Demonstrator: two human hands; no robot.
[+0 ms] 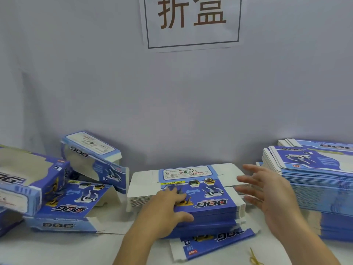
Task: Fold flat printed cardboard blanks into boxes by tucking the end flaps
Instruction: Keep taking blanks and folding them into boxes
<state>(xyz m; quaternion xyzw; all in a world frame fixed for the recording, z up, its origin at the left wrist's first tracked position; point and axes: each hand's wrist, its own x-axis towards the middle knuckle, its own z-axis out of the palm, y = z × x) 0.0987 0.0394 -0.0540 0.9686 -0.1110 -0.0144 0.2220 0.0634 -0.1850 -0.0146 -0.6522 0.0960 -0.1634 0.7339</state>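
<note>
A person's left hand [168, 205] presses flat, fingers spread, on the central stack of blanks [191, 196] (blue "DOG" print) on the surface [76, 247], while the right hand [267, 194] hovers open beside it, touching nothing.

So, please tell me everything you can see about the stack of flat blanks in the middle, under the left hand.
The middle stack of flat blanks lies on the white table before the grey backdrop. It looks like thin printed cardboard: blue faces with a robot dog and "DOG" lettering, white unprinted flaps at the far end and sides. The sheets are piled fairly evenly, lower ones shifted toward the viewer. The left hand rests flat on the top sheet; the right hand hovers open beside it, not touching.
</note>
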